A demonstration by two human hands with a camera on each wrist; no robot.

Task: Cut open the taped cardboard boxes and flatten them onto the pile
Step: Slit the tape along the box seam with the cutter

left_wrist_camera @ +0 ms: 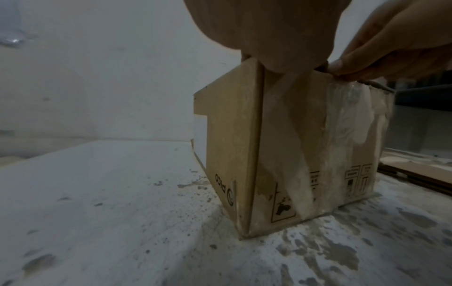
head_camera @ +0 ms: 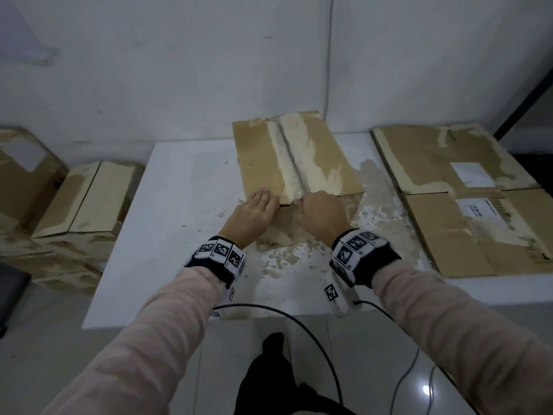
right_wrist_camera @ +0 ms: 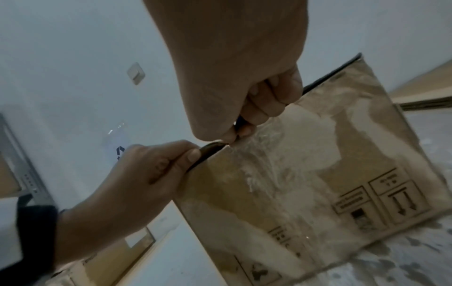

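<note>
Pink sleeves point(head_camera: 155, 333) reach forward from the person over the white table point(head_camera: 179, 205), whose top is scuffed and flaked. On it stands the cardboard box point(head_camera: 296, 154), upright at the middle of the table, its top seam running away from the person under a strip of worn tape point(head_camera: 288, 154). To the right lies the pile of flattened boxes point(head_camera: 454, 199), partly on the table; to the left, off the table, sit more closed boxes point(head_camera: 86, 199). Both hands meet at the box's near top edge. The left hand point(head_camera: 254, 214) has its fingers curled over the left flap's edge, thumb pressed against the front. The right hand point(head_camera: 321, 215) pinches at the seam where the tape point(right_wrist_camera: 266, 154) folds down the front face.
</note>
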